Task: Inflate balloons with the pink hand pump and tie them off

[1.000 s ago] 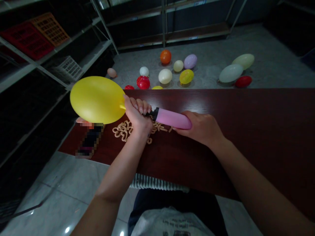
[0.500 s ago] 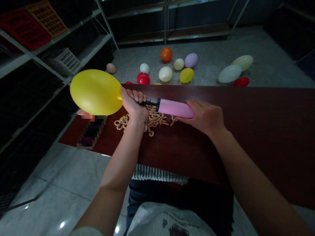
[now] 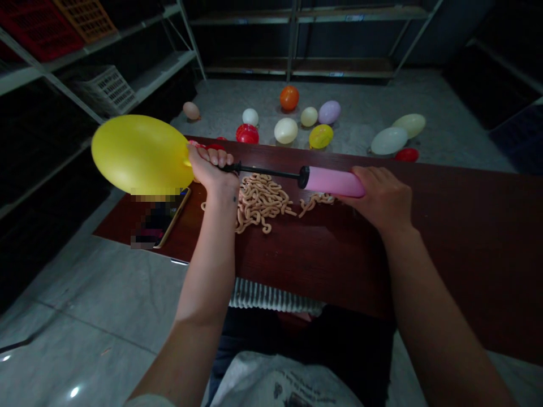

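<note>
My left hand point(image 3: 212, 169) is closed around the neck of a yellow balloon point(image 3: 139, 154) and the tip of a hand pump, holding the two together above the left part of the dark wooden table point(image 3: 445, 226). The inflated balloon sticks out to the left. My right hand point(image 3: 382, 195) grips the pink pump barrel point(image 3: 335, 181), and the black rod point(image 3: 267, 171) shows stretched out between the hands. Under the pump lies a pile of beige uninflated balloons point(image 3: 258, 200).
A phone point(image 3: 163, 217) lies on the table's left end below the balloon. Several inflated balloons point(image 3: 285, 130) in various colours rest on the grey floor beyond the table. Metal shelving point(image 3: 106, 68) with crates stands at the left and back.
My right hand has pulled the pink barrel to the right, so the black rod now shows at length. The balloon and left hand have shifted slightly left.
</note>
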Motion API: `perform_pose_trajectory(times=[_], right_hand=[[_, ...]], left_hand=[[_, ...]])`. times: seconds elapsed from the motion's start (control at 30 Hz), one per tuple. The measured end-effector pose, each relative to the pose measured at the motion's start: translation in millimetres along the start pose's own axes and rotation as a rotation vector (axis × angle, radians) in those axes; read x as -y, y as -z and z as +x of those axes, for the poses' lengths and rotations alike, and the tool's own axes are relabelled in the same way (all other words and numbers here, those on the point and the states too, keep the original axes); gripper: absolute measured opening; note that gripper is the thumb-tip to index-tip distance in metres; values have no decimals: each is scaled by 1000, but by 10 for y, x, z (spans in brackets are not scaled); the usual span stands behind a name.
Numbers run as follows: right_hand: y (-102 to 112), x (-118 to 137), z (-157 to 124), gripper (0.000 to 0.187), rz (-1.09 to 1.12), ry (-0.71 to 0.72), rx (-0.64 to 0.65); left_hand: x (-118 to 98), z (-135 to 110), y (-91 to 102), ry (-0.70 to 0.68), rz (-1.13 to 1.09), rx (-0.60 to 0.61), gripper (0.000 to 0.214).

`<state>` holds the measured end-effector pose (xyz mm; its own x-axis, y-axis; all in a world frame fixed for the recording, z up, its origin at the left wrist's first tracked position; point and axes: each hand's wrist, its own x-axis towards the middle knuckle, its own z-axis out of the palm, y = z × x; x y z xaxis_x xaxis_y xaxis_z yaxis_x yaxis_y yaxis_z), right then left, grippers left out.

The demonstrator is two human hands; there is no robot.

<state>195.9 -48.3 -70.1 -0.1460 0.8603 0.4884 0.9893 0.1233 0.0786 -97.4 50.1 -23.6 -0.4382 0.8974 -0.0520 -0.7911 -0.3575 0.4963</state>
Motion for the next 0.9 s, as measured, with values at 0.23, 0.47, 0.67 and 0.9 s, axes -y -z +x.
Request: perform_pose_trajectory(times=[0.23, 0.47, 0.67, 0.9], right_hand=[[7, 59, -12, 52, 97, 29, -18], [72, 264, -13, 48, 169, 48, 8], [117, 536, -5, 49, 196, 8, 55], [135, 604, -5, 53, 200, -24, 171]], left_hand=[[-62, -76, -57, -45, 15, 17, 50], [43, -199, -125, 5, 41, 62, 52], [267, -433, -184, 106, 117, 67, 54], [414, -597, -202, 161, 131, 87, 54]])
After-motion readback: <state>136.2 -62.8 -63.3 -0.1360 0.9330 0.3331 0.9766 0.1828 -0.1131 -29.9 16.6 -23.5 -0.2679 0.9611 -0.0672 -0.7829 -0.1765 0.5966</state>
